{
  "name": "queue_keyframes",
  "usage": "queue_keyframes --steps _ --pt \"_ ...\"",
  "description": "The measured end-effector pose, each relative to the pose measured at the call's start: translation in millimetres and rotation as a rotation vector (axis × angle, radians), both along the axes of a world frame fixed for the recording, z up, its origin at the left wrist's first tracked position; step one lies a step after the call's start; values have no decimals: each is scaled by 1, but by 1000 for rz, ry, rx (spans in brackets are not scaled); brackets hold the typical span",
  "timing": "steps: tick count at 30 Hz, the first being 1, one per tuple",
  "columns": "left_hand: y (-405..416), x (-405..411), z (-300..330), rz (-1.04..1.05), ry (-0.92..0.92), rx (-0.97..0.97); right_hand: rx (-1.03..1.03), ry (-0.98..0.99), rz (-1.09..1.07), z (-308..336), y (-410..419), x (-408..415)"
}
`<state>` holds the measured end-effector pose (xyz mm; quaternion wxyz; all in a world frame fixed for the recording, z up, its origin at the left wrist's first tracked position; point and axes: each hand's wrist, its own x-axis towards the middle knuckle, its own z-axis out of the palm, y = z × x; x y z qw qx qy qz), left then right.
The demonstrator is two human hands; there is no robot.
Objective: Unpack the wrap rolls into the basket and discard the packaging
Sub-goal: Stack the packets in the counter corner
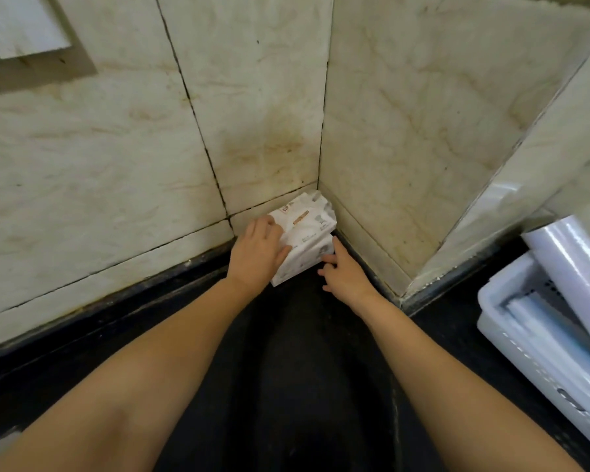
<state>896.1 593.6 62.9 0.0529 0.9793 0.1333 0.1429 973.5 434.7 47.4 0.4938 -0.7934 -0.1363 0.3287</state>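
The two tiled walls (259, 107) meet right behind the white package (305, 235), so it sits wedged in the corner of the dark countertop (304, 352) with wall close on its far and right sides. Off to my right, well apart from the package, the white basket (525, 338) stands at the counter's edge with wrap rolls (574, 264) lying in it, one propped up over the rim (its film catches the light).

The only open room is toward me: bare dark counter runs between my forearms back to the near edge.

Both my arms reach straight forward into the corner. My left hand (258, 253) lies palm-down on the package's left side, fingers spread flat against it and pressing, not curled around. My right hand (343, 272) comes in low at the package's near right corner, fingertips touching its lower edge, fingers loosely parted; I cannot tell whether they pinch anything.
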Motion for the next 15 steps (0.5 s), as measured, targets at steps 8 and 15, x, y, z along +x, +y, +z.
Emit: queue_keyframes --steps 8,15 --pt "-35 -29 73 -168 -59 -14 -140 -71 9 60 -56 -13" --pt "-137 -87 80 -457 -79 -94 -187 -165 -46 108 -179 -72"
